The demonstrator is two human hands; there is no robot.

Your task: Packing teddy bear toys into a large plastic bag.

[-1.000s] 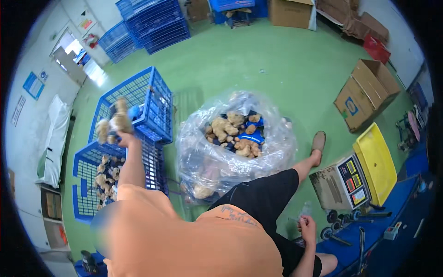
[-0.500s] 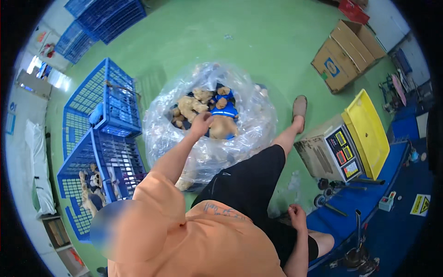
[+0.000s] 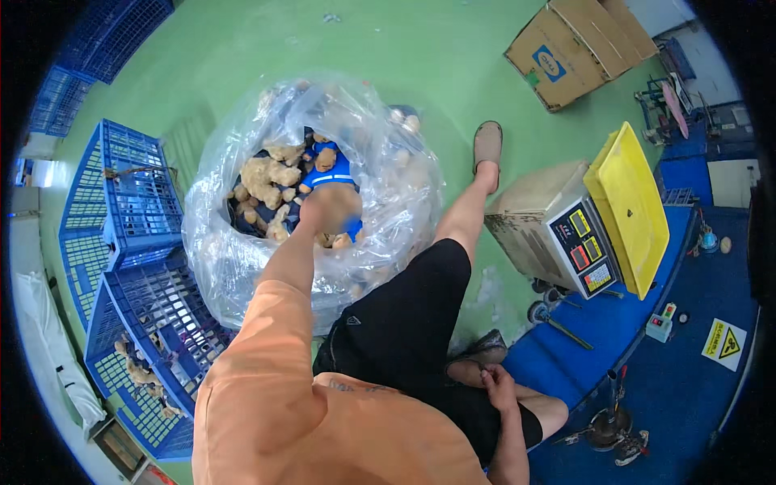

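left arm [image 3: 288,263] swung from crates [image 3: 142,194] to bagged toys [image 3: 265,179], scale [image 3: 537,218], carton [image 3: 566,56] rightward

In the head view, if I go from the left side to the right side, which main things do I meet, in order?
Blue crates, clear plastic bag with plush toys, brownish shoe, weighing scale, yellow tray, warning sign.
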